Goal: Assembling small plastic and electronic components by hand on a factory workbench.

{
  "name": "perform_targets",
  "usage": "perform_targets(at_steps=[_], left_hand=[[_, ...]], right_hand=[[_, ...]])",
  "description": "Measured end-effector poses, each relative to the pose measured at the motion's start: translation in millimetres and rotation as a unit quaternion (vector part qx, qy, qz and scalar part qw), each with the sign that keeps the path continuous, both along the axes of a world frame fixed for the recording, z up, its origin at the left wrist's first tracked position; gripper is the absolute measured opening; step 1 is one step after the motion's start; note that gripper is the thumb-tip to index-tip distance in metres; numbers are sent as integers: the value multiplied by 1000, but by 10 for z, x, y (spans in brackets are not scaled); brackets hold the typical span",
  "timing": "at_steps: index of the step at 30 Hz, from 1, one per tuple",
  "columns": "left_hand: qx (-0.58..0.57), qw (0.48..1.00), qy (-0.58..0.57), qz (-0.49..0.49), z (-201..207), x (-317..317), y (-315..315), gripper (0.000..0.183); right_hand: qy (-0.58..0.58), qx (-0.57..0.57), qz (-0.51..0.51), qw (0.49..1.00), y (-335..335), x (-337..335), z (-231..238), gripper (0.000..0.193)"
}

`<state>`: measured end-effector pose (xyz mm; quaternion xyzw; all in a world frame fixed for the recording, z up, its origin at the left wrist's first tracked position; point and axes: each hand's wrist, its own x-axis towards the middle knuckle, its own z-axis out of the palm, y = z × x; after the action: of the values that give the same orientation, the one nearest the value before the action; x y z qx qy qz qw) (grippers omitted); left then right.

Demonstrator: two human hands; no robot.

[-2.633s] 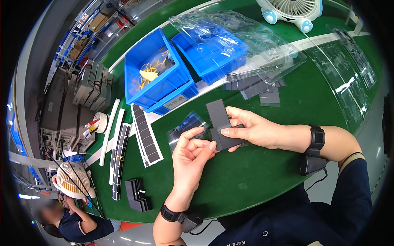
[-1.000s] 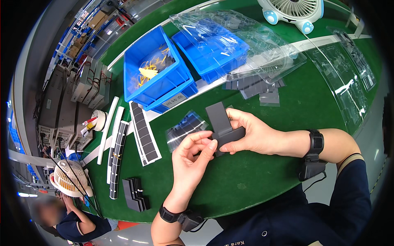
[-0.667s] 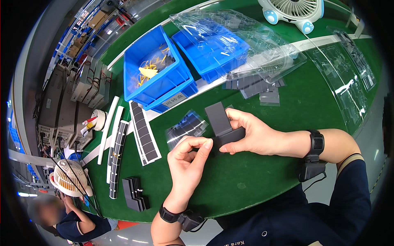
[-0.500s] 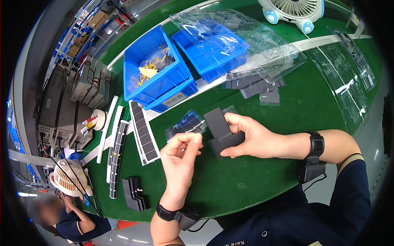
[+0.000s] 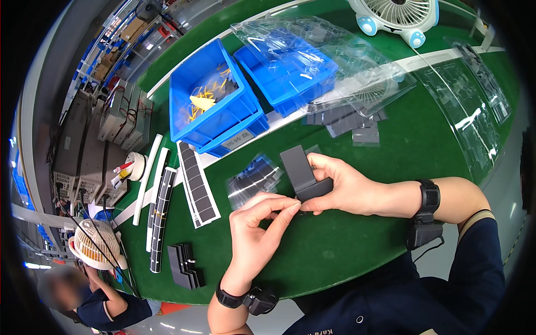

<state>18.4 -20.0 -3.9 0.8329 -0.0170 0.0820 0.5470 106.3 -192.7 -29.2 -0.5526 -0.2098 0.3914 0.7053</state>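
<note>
My right hand (image 5: 352, 187) is closed around a dark grey L-shaped block (image 5: 298, 167), holding it above the green table with one arm of the L pointing away from me. At the block's near left corner, my left hand (image 5: 258, 230) pinches thumb and forefinger together, and the fingertips hide whatever is between them. Just beyond my left hand lie clear film sheets (image 5: 255, 180) with shiny dark patches. Further left on the table, several matching dark blocks (image 5: 185, 266) stand in a row, nested together.
Blue bins (image 5: 209, 111) stand at the far side, one holding yellow pieces. Clear plastic trays (image 5: 357, 72) and grey film pieces (image 5: 365, 135) lie to their right. Black label strips (image 5: 198, 190), rolled sheets (image 5: 161, 218) and a small fan (image 5: 95, 243) are left. Another person (image 5: 106, 298) sits at lower left.
My left hand has moved right, bringing its pinched fingertips to the block's near left corner. My right hand keeps its hold on the block, almost in place.
</note>
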Motion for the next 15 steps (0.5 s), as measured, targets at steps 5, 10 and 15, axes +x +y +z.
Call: perform_targets(at_steps=[5,10,15], left_hand=[[-43,995,64,60,-43,5,25,6],[-84,992,72,64,-78,1,41,6],[-113,984,115,72,-64,7,27,12]], right_hand=[[-6,-7,19,1000,-5,-27,31,49],[-6,-5,35,999,-6,-30,49,50],[-22,-12,45,999,-7,-20,28,50]])
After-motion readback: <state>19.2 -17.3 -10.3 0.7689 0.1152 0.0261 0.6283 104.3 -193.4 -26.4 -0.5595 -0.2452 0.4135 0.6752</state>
